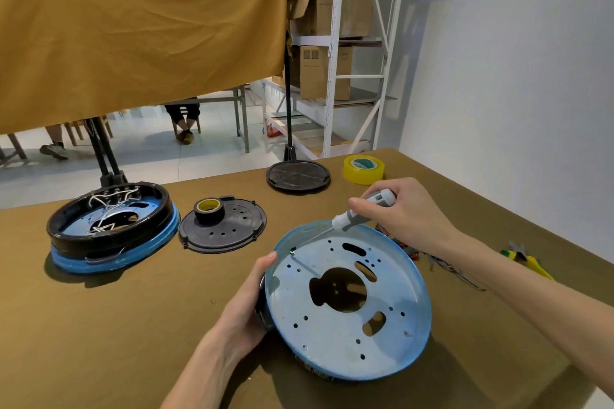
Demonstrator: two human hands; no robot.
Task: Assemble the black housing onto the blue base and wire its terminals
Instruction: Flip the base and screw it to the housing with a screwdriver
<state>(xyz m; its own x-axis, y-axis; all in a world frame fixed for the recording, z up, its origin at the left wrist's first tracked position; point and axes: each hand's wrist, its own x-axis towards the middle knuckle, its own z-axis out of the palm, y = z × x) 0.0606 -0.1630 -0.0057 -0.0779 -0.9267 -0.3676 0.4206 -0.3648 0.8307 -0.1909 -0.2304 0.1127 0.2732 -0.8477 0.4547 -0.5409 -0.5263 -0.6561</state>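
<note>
The left hand (247, 304) grasps the rim of the tilted blue base (349, 302), which leans on the surface (133, 325); a dark housing seems to sit under it, mostly hidden. The right hand (395, 209) has its grip clenched around a screwdriver (362, 211), with the tip at a screw (293, 251) near the rim. The tip may slip off the screw if the base rocks, because only one hand steadies it. The screw can then fall.
</note>
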